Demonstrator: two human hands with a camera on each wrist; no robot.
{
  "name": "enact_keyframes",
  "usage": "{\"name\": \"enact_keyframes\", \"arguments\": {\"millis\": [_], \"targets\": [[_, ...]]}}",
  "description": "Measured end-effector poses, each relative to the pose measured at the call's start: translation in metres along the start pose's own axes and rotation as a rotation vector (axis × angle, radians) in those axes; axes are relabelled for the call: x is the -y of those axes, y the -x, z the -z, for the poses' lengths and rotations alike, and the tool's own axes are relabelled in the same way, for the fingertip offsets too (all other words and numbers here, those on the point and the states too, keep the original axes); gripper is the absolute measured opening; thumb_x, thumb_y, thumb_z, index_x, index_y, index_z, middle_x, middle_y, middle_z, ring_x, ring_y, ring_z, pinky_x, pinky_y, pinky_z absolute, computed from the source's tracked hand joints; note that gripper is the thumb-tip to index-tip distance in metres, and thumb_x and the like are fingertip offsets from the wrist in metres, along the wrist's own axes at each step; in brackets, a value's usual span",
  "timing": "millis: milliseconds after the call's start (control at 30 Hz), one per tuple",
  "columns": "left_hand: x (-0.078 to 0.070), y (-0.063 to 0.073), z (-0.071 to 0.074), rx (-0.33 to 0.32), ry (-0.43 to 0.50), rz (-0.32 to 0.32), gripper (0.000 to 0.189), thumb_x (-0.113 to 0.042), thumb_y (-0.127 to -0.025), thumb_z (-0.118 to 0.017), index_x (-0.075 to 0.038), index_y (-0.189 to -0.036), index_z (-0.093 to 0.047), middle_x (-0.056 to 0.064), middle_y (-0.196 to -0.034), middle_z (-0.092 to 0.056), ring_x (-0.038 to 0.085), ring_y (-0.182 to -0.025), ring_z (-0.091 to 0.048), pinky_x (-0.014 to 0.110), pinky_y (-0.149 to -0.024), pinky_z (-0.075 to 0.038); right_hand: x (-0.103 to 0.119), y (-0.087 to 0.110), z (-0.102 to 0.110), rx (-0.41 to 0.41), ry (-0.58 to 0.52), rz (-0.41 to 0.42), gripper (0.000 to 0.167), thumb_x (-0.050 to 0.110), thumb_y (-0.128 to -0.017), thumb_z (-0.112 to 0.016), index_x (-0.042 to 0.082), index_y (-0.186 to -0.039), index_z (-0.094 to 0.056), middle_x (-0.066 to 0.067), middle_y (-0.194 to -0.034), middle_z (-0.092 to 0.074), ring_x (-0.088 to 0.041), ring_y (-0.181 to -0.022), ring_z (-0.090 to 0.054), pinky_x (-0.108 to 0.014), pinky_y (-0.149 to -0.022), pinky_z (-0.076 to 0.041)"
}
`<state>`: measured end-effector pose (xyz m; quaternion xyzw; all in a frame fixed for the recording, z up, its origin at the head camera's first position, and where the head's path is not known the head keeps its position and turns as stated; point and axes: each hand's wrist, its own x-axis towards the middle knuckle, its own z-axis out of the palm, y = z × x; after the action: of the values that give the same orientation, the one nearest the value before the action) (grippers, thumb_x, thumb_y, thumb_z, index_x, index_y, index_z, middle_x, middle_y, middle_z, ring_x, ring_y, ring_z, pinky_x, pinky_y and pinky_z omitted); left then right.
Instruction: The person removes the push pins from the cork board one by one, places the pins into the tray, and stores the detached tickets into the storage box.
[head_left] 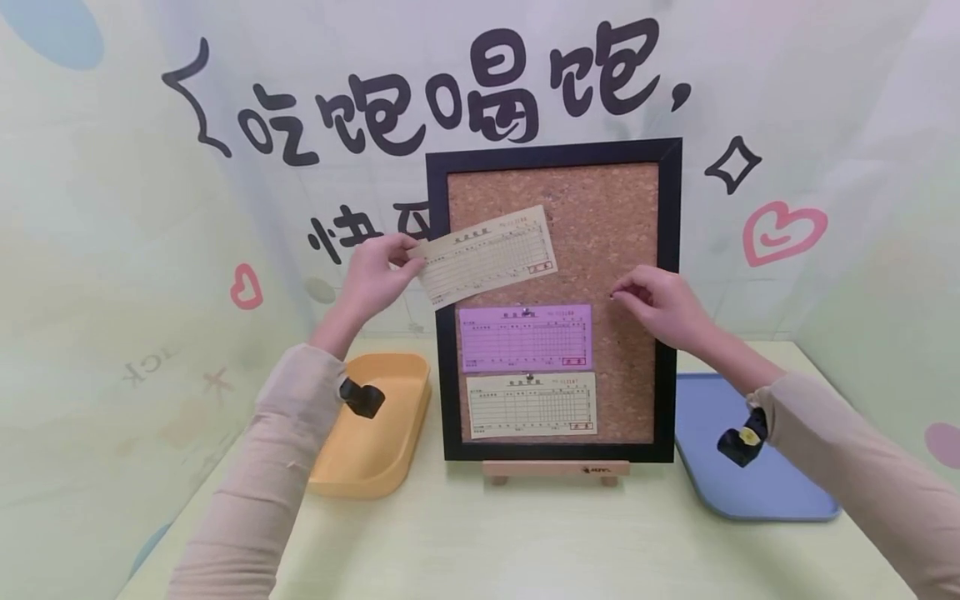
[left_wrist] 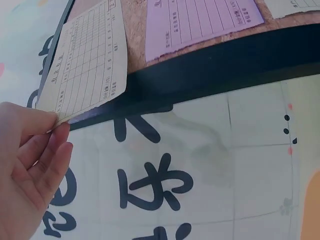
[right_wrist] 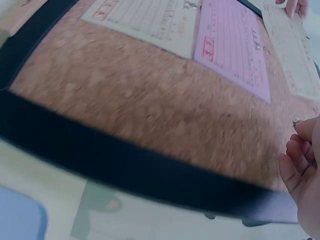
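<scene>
My left hand pinches the left end of a cream printed receipt slip, tilted with its right end higher, in front of the upper cork board. In the left wrist view, thumb and fingers grip one corner of it. My right hand, at the board's right side, pinches a small shiny push pin between thumb and finger. Below the tilted slip, a purple slip is pinned at its top edge. Another cream slip hangs pinned under that, near the bottom of the frame.
The board's black frame leans on a small wooden stand on a pale table. A yellow tray lies to the left and a blue tray to the right. A lettered backdrop rises behind.
</scene>
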<state>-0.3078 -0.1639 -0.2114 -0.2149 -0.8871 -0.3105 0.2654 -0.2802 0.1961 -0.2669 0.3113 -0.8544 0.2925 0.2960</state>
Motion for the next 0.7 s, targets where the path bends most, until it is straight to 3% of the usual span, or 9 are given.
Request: {"name": "enact_keyframes", "arguments": {"millis": [100, 233, 333, 467, 700], "targets": [[0.007, 0.007, 0.006, -0.01, 0.04, 0.036, 0.016, -0.005, -0.083, -0.06, 0.003, -0.096, -0.065, 0.018, -0.086, -0.068, 0.025, -0.074, -0.063, 0.029, -0.066, -0.044, -0.004, 0.011, 0.005, 0.002, -0.001, -0.003, 0.006, -0.004, -0.08, -0.063, -0.001, -0.085, -0.065, -0.007, -0.075, -0.061, -0.012, -0.061, -0.045, -0.019, -0.053, -0.039], [0.015, 0.021, 0.015, 0.021, 0.103, 0.095, 0.019, -0.007, -0.085, -0.058, 0.005, -0.1, -0.062, 0.019, -0.087, -0.068, 0.015, -0.069, -0.061, 0.02, -0.059, -0.046, -0.008, 0.023, 0.011, 0.008, 0.004, -0.005, 0.008, -0.005, -0.079, -0.065, -0.001, -0.085, -0.066, -0.006, -0.074, -0.06, -0.011, -0.06, -0.045, -0.018, -0.052, -0.04], [0.02, 0.032, 0.018, 0.064, 0.15, 0.125, 0.02, -0.007, -0.086, -0.058, 0.005, -0.102, -0.061, 0.021, -0.088, -0.067, 0.008, -0.067, -0.058, 0.02, -0.057, -0.049, -0.01, 0.029, 0.012, 0.018, 0.017, -0.011, 0.008, -0.005, -0.078, -0.065, 0.0, -0.086, -0.066, -0.005, -0.073, -0.06, -0.01, -0.06, -0.044, -0.017, -0.052, -0.04], [0.027, 0.048, 0.019, 0.089, 0.183, 0.148, 0.02, -0.006, -0.086, -0.057, 0.006, -0.102, -0.061, 0.021, -0.089, -0.066, 0.008, -0.068, -0.057, 0.021, -0.058, -0.05, -0.012, 0.037, 0.015, 0.015, 0.044, 0.003, 0.01, -0.006, -0.076, -0.067, 0.0, -0.084, -0.066, -0.003, -0.072, -0.06, -0.009, -0.06, -0.044, -0.017, -0.052, -0.04], [0.046, 0.075, 0.024, 0.029, 0.187, 0.183, 0.02, -0.006, -0.086, -0.059, 0.007, -0.101, -0.061, 0.023, -0.089, -0.066, 0.004, -0.068, -0.057, 0.021, -0.057, -0.052, -0.019, 0.054, 0.018, -0.046, 0.056, 0.01, 0.013, -0.01, -0.073, -0.067, -0.001, -0.082, -0.066, -0.005, -0.072, -0.061, -0.006, -0.059, -0.045, -0.012, -0.052, -0.039]]}}
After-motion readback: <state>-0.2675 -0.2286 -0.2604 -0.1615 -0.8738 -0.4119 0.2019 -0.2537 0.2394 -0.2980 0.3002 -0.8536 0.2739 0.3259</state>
